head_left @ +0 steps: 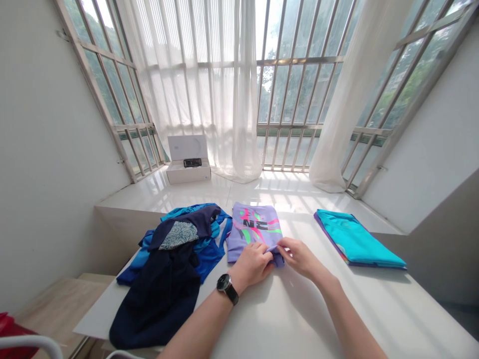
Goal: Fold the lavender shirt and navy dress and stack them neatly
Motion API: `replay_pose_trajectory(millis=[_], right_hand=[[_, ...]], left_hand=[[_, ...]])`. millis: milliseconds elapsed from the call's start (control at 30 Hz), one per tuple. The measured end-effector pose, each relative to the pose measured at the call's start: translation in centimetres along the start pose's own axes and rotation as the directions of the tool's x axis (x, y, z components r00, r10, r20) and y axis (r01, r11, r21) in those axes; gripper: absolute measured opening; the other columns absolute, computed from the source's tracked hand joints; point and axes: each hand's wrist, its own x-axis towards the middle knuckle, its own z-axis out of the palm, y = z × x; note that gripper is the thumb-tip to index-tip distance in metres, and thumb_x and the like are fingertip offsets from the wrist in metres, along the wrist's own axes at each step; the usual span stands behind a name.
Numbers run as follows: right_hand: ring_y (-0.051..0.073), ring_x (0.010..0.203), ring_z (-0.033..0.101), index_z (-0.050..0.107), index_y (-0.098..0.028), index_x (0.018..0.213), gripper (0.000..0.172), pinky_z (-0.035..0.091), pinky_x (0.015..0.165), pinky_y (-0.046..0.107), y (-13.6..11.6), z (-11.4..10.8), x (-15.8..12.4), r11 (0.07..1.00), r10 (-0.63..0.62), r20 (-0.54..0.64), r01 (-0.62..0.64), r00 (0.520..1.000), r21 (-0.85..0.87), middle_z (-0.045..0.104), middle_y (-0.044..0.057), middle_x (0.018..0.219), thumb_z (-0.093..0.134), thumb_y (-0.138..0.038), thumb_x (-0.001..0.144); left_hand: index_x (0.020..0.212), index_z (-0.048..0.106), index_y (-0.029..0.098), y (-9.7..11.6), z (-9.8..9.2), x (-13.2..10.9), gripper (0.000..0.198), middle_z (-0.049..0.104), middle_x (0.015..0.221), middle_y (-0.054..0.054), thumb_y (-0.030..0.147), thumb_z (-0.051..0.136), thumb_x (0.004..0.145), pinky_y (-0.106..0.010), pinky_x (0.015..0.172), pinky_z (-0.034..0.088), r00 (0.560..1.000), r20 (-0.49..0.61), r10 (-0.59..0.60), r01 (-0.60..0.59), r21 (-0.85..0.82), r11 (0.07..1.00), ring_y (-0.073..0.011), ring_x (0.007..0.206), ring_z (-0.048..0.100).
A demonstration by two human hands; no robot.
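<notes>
A lavender T-shirt (235, 239) with pink, green and black print lies folded into a rough rectangle in front of me. My left hand (253, 262), with a black-strapped watch (224, 282) on the wrist, rests over its near edge, fingers curled on the fabric. At the near right corner, my right hand (297, 254) pinches the edge of the same shirt between thumb and fingers. The corner is slightly lifted and bunched between the two hands. My left fingertips are partly hidden by the hand itself.
A loose heap of dark navy and blue clothes (160, 284) lies to the left, partly over the table edge. Folded garments with a turquoise one on top (359, 239) lie at the right. Behind, an open white box (189, 173) stands on the sill by the curtain (239, 109).
</notes>
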Motion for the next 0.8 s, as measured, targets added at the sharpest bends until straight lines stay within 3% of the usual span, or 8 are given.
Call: replay_pose_trajectory(millis=[300, 467, 567, 800], right_hand=[[0.019, 0.076, 0.066, 0.065, -0.025, 0.096, 0.018, 0.049, 0.070, 0.030, -0.4, -0.4, 0.0, 0.998, 0.055, -0.020, -0.055, 0.998, 0.013, 0.073, 0.003, 0.089, 0.048, -0.025, 0.091], [0.018, 0.078, 0.065, 0.065, -0.024, 0.083, 0.024, 0.049, 0.071, 0.029, -0.5, -0.4, 0.0, 0.999, -0.013, 0.041, 0.015, 0.999, -0.033, 0.070, 0.003, 0.088, 0.044, -0.016, 0.088], [0.019, 0.082, 0.066, 0.067, -0.023, 0.086, 0.025, 0.050, 0.074, 0.030, -0.9, -0.5, 0.0, 0.999, -0.031, 0.021, 0.031, 0.999, -0.025, 0.070, 0.004, 0.091, 0.044, -0.012, 0.086], [0.021, 0.093, 0.067, 0.070, -0.024, 0.101, 0.014, 0.052, 0.083, 0.032, -1.6, -0.8, -0.4, 0.996, -0.086, 0.069, 0.085, 0.994, 0.015, 0.070, 0.005, 0.104, 0.066, -0.030, 0.088]], left_hand=[[0.095, 0.069, 0.019, -0.2, 1.1, 0.6, 0.020, 0.071, 0.094, -0.005, 0.028, 0.052, 0.104, -0.030, 0.079, 0.046, 0.990, -0.058, -0.128, 0.114, -0.198, 0.974, -0.0206, 0.089, 0.065], [0.094, 0.071, 0.020, -0.2, 1.1, 0.9, 0.018, 0.073, 0.093, -0.004, 0.027, 0.056, 0.101, -0.028, 0.073, 0.045, 0.969, -0.067, -0.238, 0.210, -0.289, 0.934, -0.0200, 0.086, 0.067], [0.095, 0.072, 0.021, -0.2, 1.2, 0.9, 0.016, 0.074, 0.094, -0.004, 0.028, 0.058, 0.100, -0.027, 0.071, 0.045, 0.958, -0.074, -0.275, 0.237, -0.330, 0.914, -0.0201, 0.086, 0.068], [0.095, 0.071, 0.021, -0.4, 1.3, 0.9, 0.014, 0.074, 0.092, -0.003, 0.026, 0.059, 0.098, -0.027, 0.071, 0.046, 0.946, -0.075, -0.314, 0.263, -0.388, 0.884, -0.0193, 0.084, 0.068]])
